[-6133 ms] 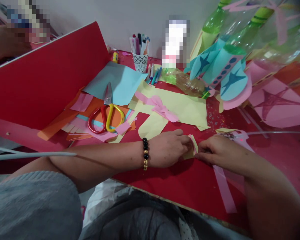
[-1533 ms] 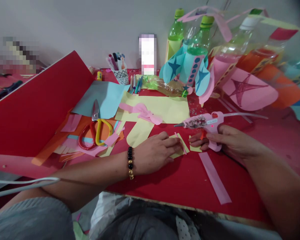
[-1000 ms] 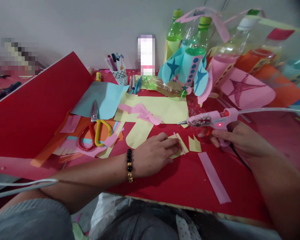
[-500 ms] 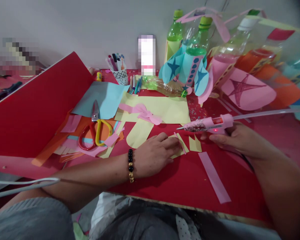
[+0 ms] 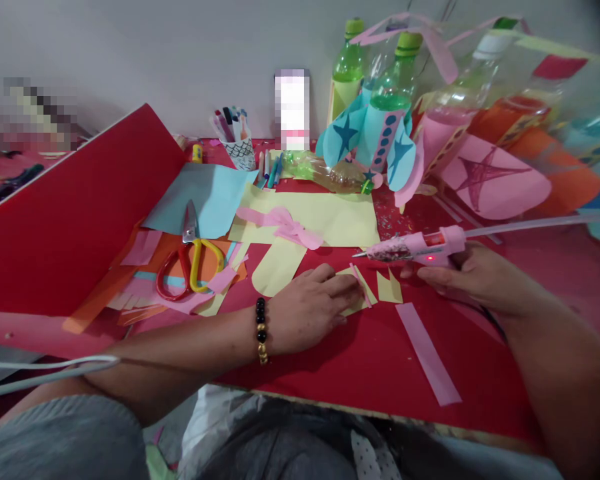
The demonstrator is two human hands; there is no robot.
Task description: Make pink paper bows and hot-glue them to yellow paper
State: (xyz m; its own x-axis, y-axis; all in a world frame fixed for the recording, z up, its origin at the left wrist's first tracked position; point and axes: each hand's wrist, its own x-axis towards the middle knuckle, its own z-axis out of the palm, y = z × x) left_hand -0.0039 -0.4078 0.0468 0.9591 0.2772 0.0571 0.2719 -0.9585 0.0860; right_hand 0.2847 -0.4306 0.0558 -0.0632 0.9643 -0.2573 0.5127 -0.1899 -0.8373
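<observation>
My right hand (image 5: 467, 277) is wrapped around the handle of a pink hot glue gun (image 5: 415, 245). Its metal nozzle points left, a red light glows on its side, and a long clear glue stick runs out of the back. My left hand (image 5: 315, 310) presses a small yellow paper piece (image 5: 365, 287) down on the red table, fingers bent and together; its fingertips are partly hidden. A thin pink paper strip (image 5: 360, 283) lies across that piece, just below the nozzle. Right of it is a notched yellow scrap (image 5: 389, 287), and nearer me lies a longer pink strip (image 5: 429, 355).
Scissors (image 5: 193, 257) with red and yellow handles lie among paper scraps on the left, beside a leaning red board (image 5: 80, 220). Decorated bottles (image 5: 397, 87) crowd the back right. A pen cup (image 5: 239, 150), a phone (image 5: 292, 110) and a bottle on its side (image 5: 330, 172) are at the back.
Almost nothing differs. The view has shifted very slightly; both hands, the glue gun and the papers keep their places.
</observation>
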